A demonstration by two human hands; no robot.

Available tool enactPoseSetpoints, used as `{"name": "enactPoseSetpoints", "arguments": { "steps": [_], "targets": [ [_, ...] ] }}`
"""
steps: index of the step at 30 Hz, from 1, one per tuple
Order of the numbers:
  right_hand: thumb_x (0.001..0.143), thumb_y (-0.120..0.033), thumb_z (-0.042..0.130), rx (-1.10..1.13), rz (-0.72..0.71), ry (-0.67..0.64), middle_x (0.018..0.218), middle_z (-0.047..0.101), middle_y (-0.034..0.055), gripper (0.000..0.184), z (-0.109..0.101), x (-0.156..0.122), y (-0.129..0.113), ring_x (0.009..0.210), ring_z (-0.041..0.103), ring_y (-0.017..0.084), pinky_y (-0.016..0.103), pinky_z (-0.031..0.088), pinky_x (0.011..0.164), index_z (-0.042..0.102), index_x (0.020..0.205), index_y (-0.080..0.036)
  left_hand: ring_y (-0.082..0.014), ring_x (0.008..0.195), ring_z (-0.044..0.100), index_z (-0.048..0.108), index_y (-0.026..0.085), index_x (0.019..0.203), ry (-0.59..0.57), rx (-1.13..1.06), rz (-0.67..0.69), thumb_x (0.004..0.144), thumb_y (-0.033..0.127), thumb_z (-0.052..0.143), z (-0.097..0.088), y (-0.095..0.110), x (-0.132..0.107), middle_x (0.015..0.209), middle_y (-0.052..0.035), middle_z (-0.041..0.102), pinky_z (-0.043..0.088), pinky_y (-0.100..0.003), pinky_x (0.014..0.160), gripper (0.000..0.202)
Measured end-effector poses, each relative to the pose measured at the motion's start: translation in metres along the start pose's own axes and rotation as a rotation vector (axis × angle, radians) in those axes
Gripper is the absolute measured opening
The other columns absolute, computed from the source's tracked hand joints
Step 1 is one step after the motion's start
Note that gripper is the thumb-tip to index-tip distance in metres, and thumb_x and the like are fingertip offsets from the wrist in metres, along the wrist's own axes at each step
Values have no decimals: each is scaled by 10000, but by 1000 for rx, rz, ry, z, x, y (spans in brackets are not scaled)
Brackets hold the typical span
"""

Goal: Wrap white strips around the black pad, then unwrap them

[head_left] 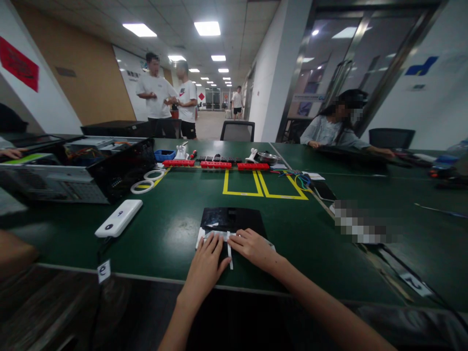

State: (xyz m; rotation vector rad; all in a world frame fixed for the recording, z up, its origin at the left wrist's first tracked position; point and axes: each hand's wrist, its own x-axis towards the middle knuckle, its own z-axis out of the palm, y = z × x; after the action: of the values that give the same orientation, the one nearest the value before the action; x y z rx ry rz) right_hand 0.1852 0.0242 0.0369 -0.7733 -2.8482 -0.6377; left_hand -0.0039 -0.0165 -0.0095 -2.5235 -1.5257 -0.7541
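Note:
On the green table before me lies a flat, glossy black panel (239, 217), with a pale silvery band along its near side. A narrow white strip (230, 258) crosses this band and hangs toward the table's front edge. My left hand (209, 253) rests palm down on the left part of the band, its fingers stretched out and its thumb close to the strip. From the right, my right hand (254, 247) has its bunched fingertips at the upper part of the strip, closed on it. The band under both hands is partly hidden.
An open computer case (120, 170) stands at the left, near white rings (142, 187) and a white power bank (120, 217) with a cable. Red power strips (215, 165) line the back, behind yellow tape outlines (243, 194). A phone (323, 190) lies right. A person (338, 124) sits opposite.

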Motion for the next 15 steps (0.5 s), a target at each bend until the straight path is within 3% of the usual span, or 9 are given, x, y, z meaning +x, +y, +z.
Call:
{"name": "enactPoseSetpoints", "arguments": {
  "steps": [15],
  "targets": [
    [936, -167, 373, 55, -2, -13, 1140, 604, 88, 292, 4, 5, 0, 956, 527, 198, 337, 428, 727, 529, 1180, -133, -299, 1258, 444, 495, 108, 1275, 25, 69, -46, 891, 339, 484, 4, -2, -2, 1312, -172, 535, 345, -506, 1034, 448]
  ]
}}
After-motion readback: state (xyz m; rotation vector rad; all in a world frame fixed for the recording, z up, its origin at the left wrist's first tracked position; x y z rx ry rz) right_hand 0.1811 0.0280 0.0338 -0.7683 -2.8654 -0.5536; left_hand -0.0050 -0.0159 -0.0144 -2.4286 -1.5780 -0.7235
